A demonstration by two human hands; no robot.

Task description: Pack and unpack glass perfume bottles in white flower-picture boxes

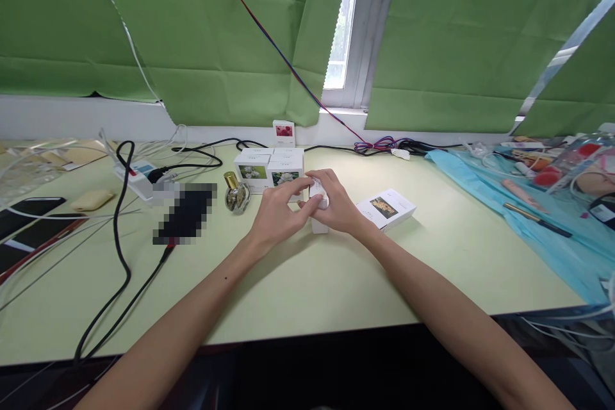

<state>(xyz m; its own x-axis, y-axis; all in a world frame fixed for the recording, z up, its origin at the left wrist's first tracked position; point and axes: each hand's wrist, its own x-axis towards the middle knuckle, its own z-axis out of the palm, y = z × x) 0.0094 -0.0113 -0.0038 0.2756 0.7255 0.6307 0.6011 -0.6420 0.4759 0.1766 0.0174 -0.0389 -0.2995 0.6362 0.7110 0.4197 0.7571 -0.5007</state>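
Note:
Both hands meet around a small white box (pixel 319 227) at the middle of the table. My left hand (pixel 283 208) grips its upper part from the left, thumb and fingers on it. From the right, my right hand (pixel 335 200) is wrapped round the same box. Just behind my left hand are white boxes with flower pictures (pixel 253 173), grouped together. A glass bottle with a gold cap (pixel 236 195) stands left of them. To the right of my right hand lies a white box with a yellow flower picture (pixel 387 208).
A small card with a red picture (pixel 284 132) stands behind the boxes. Black cables (pixel 125 256) and a power strip (pixel 137 180) lie at left, near a blurred dark device (pixel 186 213). A blue cloth (pixel 490 198) with assorted items covers the right side.

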